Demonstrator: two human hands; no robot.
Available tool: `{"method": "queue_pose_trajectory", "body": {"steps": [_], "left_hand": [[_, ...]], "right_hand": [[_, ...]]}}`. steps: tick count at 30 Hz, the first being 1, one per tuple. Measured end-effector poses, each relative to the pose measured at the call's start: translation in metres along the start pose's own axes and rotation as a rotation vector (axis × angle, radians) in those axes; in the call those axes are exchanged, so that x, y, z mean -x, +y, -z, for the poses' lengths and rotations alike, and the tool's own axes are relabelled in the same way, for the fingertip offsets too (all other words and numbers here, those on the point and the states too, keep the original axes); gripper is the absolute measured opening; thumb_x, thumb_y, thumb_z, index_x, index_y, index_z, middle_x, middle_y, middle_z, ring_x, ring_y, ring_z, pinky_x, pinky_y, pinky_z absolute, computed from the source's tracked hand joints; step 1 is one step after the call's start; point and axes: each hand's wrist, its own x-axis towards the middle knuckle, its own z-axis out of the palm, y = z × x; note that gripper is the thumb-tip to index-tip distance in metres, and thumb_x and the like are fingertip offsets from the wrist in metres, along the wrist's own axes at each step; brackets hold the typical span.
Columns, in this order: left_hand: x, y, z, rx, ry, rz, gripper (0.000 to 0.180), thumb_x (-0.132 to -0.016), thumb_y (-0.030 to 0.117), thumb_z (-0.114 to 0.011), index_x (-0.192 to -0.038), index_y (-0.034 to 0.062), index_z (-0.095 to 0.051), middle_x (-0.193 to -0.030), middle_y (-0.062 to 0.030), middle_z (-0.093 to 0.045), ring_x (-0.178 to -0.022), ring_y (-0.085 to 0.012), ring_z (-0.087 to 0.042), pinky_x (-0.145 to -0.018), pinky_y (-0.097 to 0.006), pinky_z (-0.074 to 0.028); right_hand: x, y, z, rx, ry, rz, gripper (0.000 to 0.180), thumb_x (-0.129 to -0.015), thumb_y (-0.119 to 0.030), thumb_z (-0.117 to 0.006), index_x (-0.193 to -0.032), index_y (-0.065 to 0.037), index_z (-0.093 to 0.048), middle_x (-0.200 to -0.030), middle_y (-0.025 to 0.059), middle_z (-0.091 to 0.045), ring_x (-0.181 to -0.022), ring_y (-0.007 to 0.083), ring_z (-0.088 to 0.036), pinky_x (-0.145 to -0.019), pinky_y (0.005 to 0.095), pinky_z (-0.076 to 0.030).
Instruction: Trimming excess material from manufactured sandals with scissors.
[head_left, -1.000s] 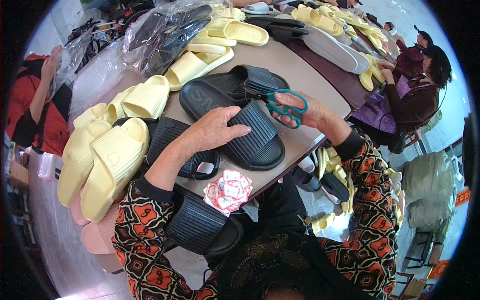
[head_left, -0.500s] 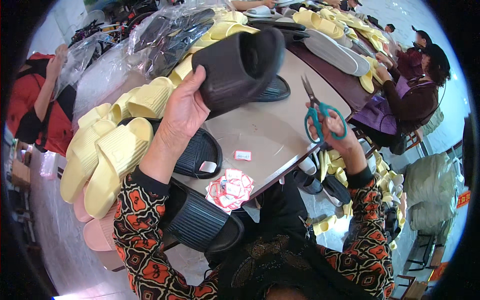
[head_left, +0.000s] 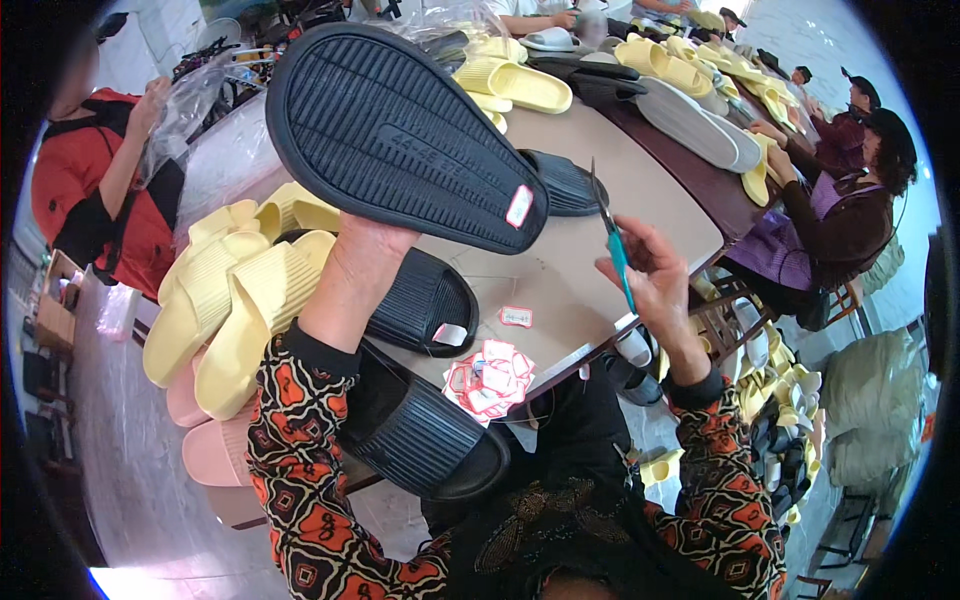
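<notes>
My left hand (head_left: 365, 255) is closed round a black slide slipper (head_left: 390, 120), lifted high with its ribbed sole toward me. A small red-edged white sticker (head_left: 519, 206) is on that sole. My right hand (head_left: 655, 280) holds teal-handled scissors (head_left: 616, 255), blades pointing up, just right of the slipper. Under my left forearm a black slipper (head_left: 430, 300) lies on the table with a white label on its strap. Nearer me rests another black slipper (head_left: 430, 430). Beside them is a heap of red-edged labels (head_left: 490, 380), with one loose label (head_left: 516, 317) above it.
Yellow slippers (head_left: 245, 300) and pink slippers (head_left: 215, 450) pile up at the left. Another black slipper (head_left: 566, 184) lies beyond the scissors. A dark red table (head_left: 665, 170) carries grey and yellow slippers. People sit at the right; one person in red (head_left: 110, 190) stands left.
The slipper in my left hand has turned, so its sole and sticker now face me. My right hand has come left toward it, and the scissors have turned edge-on.
</notes>
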Motion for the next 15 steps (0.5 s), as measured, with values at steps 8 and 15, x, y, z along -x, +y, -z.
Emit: {"method": "queue_pose_trajectory", "body": {"steps": [8, 15], "left_hand": [[0.003, -0.016, -0.011, 0.001, -0.022, 0.058, 0.041, -0.09, 0.039, -0.045, -0.112, 0.0057, -0.056, -0.111, -0.0143, -0.058, -0.101, -0.0306, -0.056, -0.088, -0.049, -0.047], [-0.009, -0.047, -0.012, -0.063, 0.361, 0.009, 0.038, -0.093, 0.03, -0.038, -0.109, 0.0018, -0.056, -0.11, -0.0164, -0.058, -0.099, -0.032, -0.056, -0.088, -0.049, -0.046]], "right_hand": [[-0.032, 0.001, -0.048, -0.173, 0.105, 0.075, 0.061, -0.07, 0.001, -0.074, -0.125, -0.007, -0.049, -0.093, 0.001, -0.059, -0.083, 0.007, -0.055, -0.073, 0.0213, -0.047], [-0.038, 0.033, -0.057, -0.253, 0.019, -0.01, 0.057, -0.074, 0.008, -0.065, -0.126, -0.006, -0.047, -0.101, 0.0049, -0.061, -0.094, 0.0107, -0.058, -0.083, 0.0236, -0.046]]}}
